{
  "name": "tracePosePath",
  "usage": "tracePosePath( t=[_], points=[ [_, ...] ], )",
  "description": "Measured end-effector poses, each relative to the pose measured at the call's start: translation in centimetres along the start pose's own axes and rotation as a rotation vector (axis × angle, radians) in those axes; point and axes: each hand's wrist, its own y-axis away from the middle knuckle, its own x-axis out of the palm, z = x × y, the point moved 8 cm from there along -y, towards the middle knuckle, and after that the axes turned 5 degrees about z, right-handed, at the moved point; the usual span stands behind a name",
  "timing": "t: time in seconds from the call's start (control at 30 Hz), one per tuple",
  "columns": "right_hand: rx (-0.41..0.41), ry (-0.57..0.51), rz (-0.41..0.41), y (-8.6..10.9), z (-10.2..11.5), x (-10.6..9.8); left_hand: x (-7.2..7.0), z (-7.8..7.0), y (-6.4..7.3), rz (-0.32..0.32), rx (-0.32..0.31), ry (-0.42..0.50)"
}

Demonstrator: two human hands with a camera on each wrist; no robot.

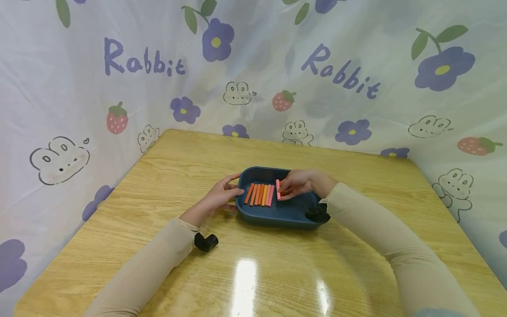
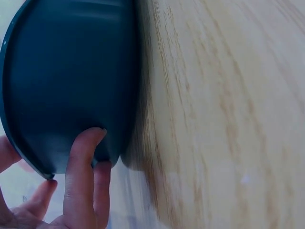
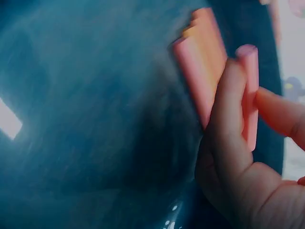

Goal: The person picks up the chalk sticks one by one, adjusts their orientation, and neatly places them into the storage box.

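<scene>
A dark blue rectangular tub (image 1: 273, 215) with rounded corners stands on the table. My left hand (image 1: 215, 197) grips its left end, the thumb over the rim and the other fingers against the outer wall (image 2: 62, 81). Inside the tub, my right hand (image 1: 303, 181) pinches a pink chalk stick (image 3: 251, 102) between thumb and fingers, held above the tub's floor. Just left of it lies a side-by-side row of chalk sticks (image 1: 259, 195), orange at the left, then yellow, then pink. The right wrist view shows the row (image 3: 202, 62) partly behind the fingers.
The wooden table (image 1: 190, 167) extends around the tub on every side. A patterned cloth (image 1: 253, 66) with flowers, rabbits and strawberries hangs behind and beside the table. Black wrist cameras (image 1: 206, 242) are strapped at both cuffs; the right one (image 1: 318, 213) overlaps the tub's near right corner.
</scene>
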Motion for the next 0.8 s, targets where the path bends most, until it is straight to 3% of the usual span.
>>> tracePosePath(
  t=[0.33,0.53,0.8],
  points=[
    [0.081,0.036,-0.056,-1.0,-1.3,-0.3,0.3,0.0,0.1,0.013,0.006,-0.004],
    [0.066,0.004,-0.053,-0.9,-1.1,-0.3,0.3,-0.2,0.1,0.007,0.004,-0.011],
    [0.008,-0.022,0.007,-0.5,-0.5,-0.1,0.2,-0.2,0.3,-0.003,-0.001,-0.015]
  ],
)
